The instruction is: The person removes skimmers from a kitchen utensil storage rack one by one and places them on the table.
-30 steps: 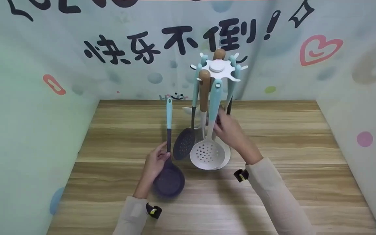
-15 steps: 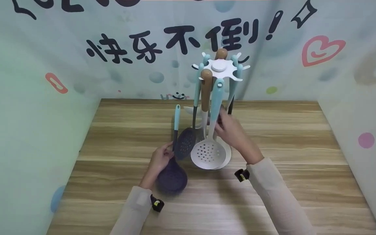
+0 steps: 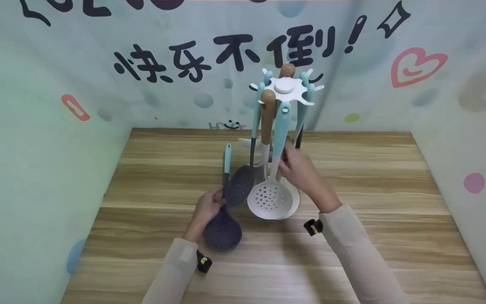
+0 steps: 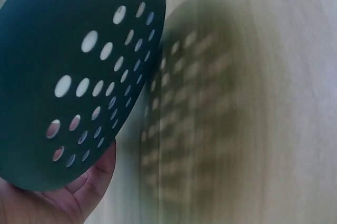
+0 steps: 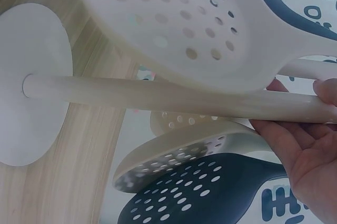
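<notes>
Left hand [image 3: 207, 206]: pinching a dark, round-bowled, perforated skimmer [image 3: 223, 232], its handle [image 3: 227, 159] light blue, at the neck just above the bowl, near-left of a white star-topped utensil rack [image 3: 284, 86]. Skimmer: probably weighing little and flexing little, bowl end likely pulling down; neck offering the soundest hold. Right hand [image 3: 301, 171]: gripping the rack's smooth white pole [image 5: 116, 93]. Beneath: wood-grain table [image 3: 150, 181].

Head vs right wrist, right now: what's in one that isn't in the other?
Only head: the left hand gripping a dark utensil, the rack's white top and brown handles.

Only right wrist: where the white pole meets its round base.

Both: the right hand, white slotted heads and wooden tabletop. Dark slotted heads show in both, but I can't match them one to one.
</notes>
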`<state>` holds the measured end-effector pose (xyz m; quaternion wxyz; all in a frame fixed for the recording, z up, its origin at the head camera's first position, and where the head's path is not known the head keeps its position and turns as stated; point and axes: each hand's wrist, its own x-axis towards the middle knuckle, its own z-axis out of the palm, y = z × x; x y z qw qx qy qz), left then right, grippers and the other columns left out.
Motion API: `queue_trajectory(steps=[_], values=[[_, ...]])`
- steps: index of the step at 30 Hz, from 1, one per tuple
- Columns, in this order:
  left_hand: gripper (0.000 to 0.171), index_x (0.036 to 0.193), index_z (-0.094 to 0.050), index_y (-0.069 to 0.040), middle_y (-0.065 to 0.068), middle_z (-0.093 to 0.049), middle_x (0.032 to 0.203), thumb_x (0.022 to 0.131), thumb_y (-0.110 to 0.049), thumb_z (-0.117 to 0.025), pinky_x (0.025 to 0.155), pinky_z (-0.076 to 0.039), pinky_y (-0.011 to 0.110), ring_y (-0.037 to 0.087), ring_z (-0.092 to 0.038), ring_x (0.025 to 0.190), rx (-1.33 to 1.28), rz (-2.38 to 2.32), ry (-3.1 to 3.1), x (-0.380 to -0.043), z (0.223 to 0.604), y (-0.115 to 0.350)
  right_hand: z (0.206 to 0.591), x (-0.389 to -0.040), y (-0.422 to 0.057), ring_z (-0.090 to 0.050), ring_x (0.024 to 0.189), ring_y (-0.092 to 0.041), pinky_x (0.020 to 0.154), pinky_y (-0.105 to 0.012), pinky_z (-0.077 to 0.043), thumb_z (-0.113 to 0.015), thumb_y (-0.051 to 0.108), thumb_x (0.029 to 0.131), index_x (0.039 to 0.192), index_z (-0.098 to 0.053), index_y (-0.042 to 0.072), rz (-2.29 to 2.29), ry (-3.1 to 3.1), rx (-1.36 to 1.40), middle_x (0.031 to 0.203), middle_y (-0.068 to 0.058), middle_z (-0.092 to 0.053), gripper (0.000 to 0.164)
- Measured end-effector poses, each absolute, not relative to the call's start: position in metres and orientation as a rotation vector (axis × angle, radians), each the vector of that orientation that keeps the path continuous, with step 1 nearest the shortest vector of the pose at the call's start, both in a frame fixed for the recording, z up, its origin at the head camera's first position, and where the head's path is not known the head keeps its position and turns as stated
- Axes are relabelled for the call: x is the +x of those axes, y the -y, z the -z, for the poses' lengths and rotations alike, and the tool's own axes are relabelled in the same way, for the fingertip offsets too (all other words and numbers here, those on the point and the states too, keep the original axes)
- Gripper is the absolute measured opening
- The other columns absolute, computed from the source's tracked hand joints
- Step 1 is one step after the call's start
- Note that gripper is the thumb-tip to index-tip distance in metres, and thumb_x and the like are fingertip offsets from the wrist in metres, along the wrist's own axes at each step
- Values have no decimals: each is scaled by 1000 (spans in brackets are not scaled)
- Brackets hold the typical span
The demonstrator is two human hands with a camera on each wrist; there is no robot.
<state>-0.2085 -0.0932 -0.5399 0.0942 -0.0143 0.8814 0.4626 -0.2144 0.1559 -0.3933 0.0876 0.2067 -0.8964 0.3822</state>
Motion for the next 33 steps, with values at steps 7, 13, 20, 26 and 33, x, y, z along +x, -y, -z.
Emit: queue_trajectory(steps=[7, 13, 20, 26, 33], values=[[37, 124, -57, 0, 18, -68, 105, 87, -3, -60, 79, -51, 37, 24, -63, 90, -74, -1321, -2651, -211, 545, 97, 394, -215, -156, -61, 74, -22, 65, -37, -51, -50, 18, 96, 112, -46, 1, -1120, 2662, 626, 83, -13, -63, 24], [35, 122, -60, -4, 12, -65, 89, 87, -4, -61, 69, -47, 31, 18, -55, 78, -106, -1267, -2660, -215, 545, 98, 394, -216, -156, -62, 78, -23, 68, -39, -52, -50, 18, 97, 114, -46, 1, -1149, 2667, 620, 88, -14, -64, 25], [6, 90, -63, -2, -2, -44, 69, 89, -6, -58, 57, -33, 24, 13, -44, 66, -148, -1271, -2626, -218, 545, 98, 393, -214, -156, -65, 90, -26, 79, -44, -52, -49, 20, 97, 113, -46, 2, -1141, 2697, 588, 96, -16, -66, 25], [25, 112, -65, 0, 2, -54, 80, 89, -6, -59, 68, -42, 27, 16, -50, 77, -162, -1250, -2633, -220, 544, 98, 393, -215, -156, -65, 94, -28, 81, -44, -52, -49, 21, 97, 114, -45, 1, -1151, 2717, 577, 100, -18, -66, 27], [26, 112, -64, 3, 12, -68, 96, 88, -5, -58, 72, -49, 33, 18, -56, 80, -136, -1219, -2670, -220, 543, 98, 393, -215, -156, -65, 93, -28, 80, -44, -53, -49, 20, 97, 117, -44, 2, -1144, 2728, 569, 99, -17, -66, 27]])
